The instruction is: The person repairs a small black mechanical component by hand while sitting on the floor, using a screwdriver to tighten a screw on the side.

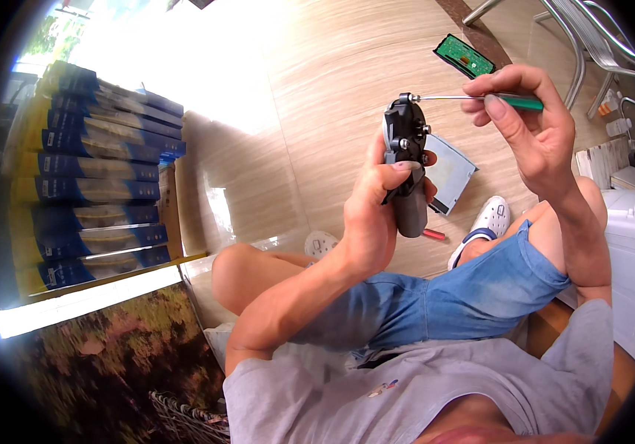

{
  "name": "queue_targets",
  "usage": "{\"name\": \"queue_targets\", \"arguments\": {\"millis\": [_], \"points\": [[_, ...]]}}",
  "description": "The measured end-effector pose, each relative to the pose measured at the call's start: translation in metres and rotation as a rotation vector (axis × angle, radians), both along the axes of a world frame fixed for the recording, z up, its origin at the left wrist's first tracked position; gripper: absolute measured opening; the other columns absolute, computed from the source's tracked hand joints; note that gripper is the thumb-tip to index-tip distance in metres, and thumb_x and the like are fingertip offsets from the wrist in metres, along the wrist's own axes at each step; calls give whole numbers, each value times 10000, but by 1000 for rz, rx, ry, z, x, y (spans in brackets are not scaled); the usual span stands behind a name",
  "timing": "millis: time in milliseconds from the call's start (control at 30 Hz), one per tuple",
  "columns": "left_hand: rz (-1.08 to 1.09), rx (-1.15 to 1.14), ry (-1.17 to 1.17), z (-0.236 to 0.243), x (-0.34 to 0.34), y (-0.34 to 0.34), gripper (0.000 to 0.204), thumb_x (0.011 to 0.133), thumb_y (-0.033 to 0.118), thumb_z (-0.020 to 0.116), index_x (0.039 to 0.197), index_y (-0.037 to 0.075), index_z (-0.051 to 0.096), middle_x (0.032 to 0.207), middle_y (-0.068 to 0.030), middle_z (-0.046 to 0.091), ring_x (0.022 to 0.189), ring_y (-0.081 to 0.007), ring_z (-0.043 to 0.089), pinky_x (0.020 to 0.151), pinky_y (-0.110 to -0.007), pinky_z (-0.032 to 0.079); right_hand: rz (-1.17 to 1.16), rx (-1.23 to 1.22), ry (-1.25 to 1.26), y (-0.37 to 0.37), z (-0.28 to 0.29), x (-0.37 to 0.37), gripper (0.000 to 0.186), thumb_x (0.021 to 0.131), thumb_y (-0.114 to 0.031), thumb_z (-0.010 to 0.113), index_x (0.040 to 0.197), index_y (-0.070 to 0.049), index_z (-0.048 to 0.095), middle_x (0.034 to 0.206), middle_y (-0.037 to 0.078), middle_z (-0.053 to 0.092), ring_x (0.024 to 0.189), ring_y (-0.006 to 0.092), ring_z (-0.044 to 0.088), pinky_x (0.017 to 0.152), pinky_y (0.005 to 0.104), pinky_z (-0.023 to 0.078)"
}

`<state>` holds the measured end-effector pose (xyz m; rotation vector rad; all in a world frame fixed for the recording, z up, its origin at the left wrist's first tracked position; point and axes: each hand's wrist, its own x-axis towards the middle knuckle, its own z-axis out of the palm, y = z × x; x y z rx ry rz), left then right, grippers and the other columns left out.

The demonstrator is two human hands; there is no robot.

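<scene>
My left hand (371,211) grips a small motor (409,135) with a black housing and a grey cylindrical body, held upright above the floor. Its thumb lies across the housing's front and the fingers wrap behind. Metal posts or screws stick out of the housing. My right hand (543,140) pinches a screwdriver (522,102) with a green handle between thumb and fingers. The thin shaft points left, and its tip meets the fastener at the top of the housing; whether it sits in a slot there is too small to tell.
On the tiled floor lie a green circuit board (465,57) in a black frame, a grey metal case (447,166) and a red-handled tool (433,234). Blue and yellow boxes (102,170) are stacked at left. A metal chair (570,41) and white appliance (632,251) stand at right.
</scene>
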<state>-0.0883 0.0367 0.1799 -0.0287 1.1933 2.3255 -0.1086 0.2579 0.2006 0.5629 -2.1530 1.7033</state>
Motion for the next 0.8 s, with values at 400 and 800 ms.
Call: {"name": "queue_targets", "arguments": {"millis": [400, 800], "points": [[-17, -63, 47, 2, 1, 2, 598, 848, 266, 510, 1403, 65, 412, 1219, -163, 584, 927, -233, 589, 867, -360, 443, -3, -34, 15, -1, 3, 4, 263, 1018, -145, 574, 1227, 11, 537, 1136, 149, 675, 958, 170, 681, 771, 281, 559], [-24, -63, 14, 2, 0, 2, 577, 843, 253, 512, 1381, 62, 427, 1213, -155, 585, 935, -235, 585, 873, -361, 436, -42, 33, 115, -2, 1, -2, 193, 989, -163, 633, 1101, -8, 610, 1026, 83, 710, 905, 133, 694, 759, 253, 562]]}}
